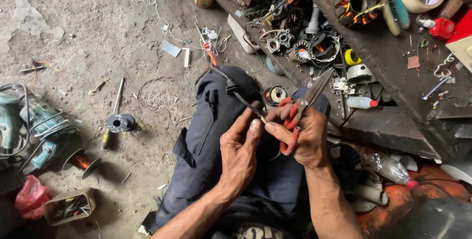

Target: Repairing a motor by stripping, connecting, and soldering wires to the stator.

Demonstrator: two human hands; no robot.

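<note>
1. Head view: 2 hands, both mine, over my lap; 1 pr of scissors (301, 109), 1 black cable (244, 102), all just in front of my dark trousers (216, 140).
2. Right hand (302, 138) clenched thru the red scissor handles; blades together, long axis slanting up-right from the handles, tip twd the workbench (388, 67).
3. Left hand (239, 153) pinching the cable end w/ thumb & fingers, touching my right-hand fingertips.
4. Cable runs up-left from the pinch across my knee.
5. Left of my trousers on the floor: 2 wire spools, 1 copper (81, 162), 1 grey (119, 122).
</note>
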